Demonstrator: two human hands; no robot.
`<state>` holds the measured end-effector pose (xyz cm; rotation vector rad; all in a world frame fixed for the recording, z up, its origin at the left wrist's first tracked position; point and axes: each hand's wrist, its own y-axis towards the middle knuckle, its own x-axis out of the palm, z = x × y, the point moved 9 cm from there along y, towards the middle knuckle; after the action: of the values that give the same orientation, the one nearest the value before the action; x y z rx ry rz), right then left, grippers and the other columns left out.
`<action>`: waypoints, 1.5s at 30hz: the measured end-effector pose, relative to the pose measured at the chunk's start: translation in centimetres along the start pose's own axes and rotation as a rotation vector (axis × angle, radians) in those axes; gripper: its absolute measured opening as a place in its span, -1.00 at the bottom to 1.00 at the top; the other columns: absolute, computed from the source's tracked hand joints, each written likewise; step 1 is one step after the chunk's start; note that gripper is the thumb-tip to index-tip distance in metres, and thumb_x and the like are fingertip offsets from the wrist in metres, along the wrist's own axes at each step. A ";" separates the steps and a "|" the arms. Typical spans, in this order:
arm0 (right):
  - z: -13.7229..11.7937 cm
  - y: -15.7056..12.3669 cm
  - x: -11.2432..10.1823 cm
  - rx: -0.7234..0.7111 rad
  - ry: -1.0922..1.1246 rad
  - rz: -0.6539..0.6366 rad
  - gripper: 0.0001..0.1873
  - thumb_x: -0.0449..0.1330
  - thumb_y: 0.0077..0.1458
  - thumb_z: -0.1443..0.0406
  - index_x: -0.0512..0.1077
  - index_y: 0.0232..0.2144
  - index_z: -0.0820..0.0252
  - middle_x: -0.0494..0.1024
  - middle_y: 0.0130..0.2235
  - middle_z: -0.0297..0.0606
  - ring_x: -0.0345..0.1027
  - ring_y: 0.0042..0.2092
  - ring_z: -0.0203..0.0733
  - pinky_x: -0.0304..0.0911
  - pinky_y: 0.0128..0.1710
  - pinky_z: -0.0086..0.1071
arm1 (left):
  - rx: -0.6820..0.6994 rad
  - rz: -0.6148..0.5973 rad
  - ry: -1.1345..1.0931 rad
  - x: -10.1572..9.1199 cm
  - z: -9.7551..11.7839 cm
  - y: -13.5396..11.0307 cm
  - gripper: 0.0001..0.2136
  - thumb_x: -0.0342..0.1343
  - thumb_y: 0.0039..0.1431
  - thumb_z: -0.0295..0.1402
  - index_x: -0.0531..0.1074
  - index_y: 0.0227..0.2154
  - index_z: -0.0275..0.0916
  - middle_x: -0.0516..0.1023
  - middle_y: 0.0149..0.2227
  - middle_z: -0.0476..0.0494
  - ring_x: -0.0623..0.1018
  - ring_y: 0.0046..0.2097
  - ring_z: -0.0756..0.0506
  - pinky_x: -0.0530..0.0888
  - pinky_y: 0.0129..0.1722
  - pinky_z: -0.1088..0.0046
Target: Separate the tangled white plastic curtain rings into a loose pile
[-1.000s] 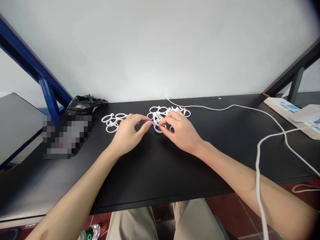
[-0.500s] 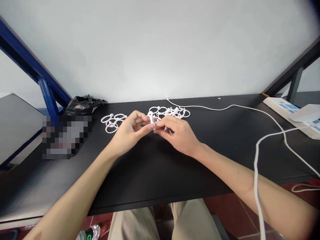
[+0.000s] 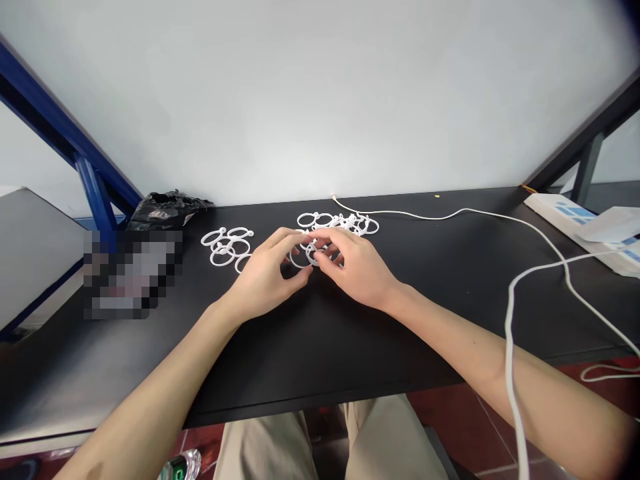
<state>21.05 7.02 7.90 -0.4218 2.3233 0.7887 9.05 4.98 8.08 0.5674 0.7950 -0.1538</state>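
Several white curtain rings with small eyelets lie between and behind my hands, in a heap [image 3: 355, 224] on the black table. My left hand [image 3: 267, 273] is arched with its thumb apart from its fingers, close to a ring [image 3: 299, 265] in the gap between the hands. Opposite it is my right hand [image 3: 357, 270], also curved, its thumb apart and its fingers over the nearest rings. The index fingertips of both hands meet or nearly meet. I see nothing pinched in either hand, though the fingers partly cover the rings. Left of my left hand lies another group of white rings [image 3: 226, 248].
A white cable [image 3: 467, 211] runs across the table and loops over my right forearm. At the right is a white and blue box [image 3: 575, 217] with paper on it. A crumpled black bag [image 3: 167, 210] lies at the back left beside a blue frame post [image 3: 93, 187].
Half a second ago both hands pinched a white curtain ring upright between their fingertips. Now the thumbs have come away from the fingers, and the upright ring no longer shows there.
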 end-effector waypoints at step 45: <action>-0.6 0.1 -0.6 -0.086 -0.022 0.084 -0.85 0.07 0.26 0.38 0.43 -0.18 0.14 0.57 -0.21 -0.32 0.41 -0.30 -0.28 0.32 -0.30 -0.37 | 0.018 0.051 0.060 -0.8 0.2 0.1 -0.67 0.19 0.16 -0.28 0.41 0.00 -0.16 0.49 -0.10 -0.10 0.49 -0.19 -0.07 0.48 -0.22 0.36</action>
<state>21.13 6.71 8.69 -0.3533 2.3048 0.9319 8.58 4.89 8.80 0.6113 0.8372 -0.0980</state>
